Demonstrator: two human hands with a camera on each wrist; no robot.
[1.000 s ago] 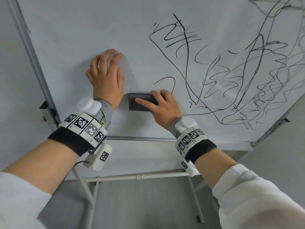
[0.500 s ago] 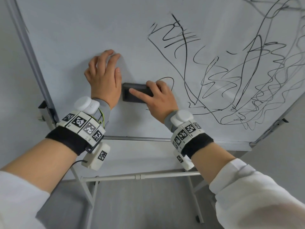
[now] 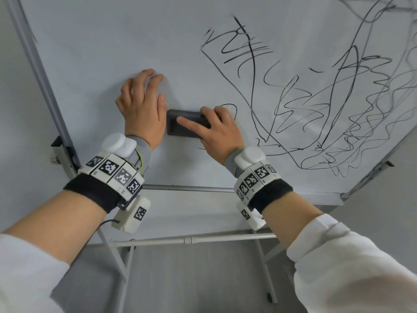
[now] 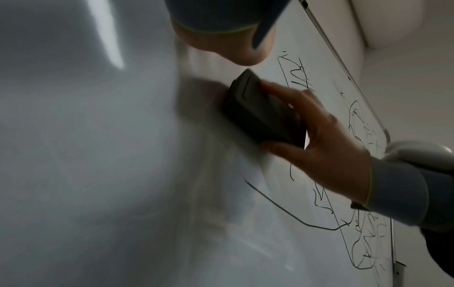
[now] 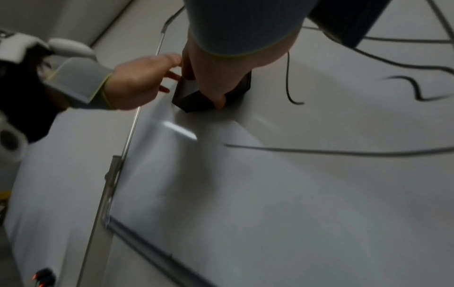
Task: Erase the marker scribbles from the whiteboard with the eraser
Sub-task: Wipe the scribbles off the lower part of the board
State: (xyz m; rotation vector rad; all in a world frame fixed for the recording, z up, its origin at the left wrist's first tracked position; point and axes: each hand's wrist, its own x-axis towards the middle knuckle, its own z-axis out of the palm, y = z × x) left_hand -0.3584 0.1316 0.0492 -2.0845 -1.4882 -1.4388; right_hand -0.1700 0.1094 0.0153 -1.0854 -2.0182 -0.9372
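The whiteboard (image 3: 94, 46) fills the head view. Black marker scribbles (image 3: 316, 98) cover its right half, and a small loop (image 3: 232, 108) shows just above my right hand. My right hand (image 3: 198, 118) grips the black eraser (image 3: 180, 127) flat against the board, thumb below and fingers on top. The left wrist view shows the same eraser (image 4: 258, 112) and the hand (image 4: 319, 147) holding it. My left hand (image 3: 149, 86) rests on the bare board just left of the eraser, fingertips touching the surface and holding nothing. In the right wrist view the eraser (image 5: 189, 99) sits under my fingers.
The board's metal frame (image 3: 38, 64) runs down the left, with a clamp (image 3: 61, 150) on it. A tray rail (image 3: 191, 188) lines the bottom edge. Below it are a crossbar (image 3: 191, 240) and stand legs (image 3: 117, 263) over a grey floor.
My right hand has slid the eraser up and to the left on the board, close beside my left hand. The left hand has stayed in place.
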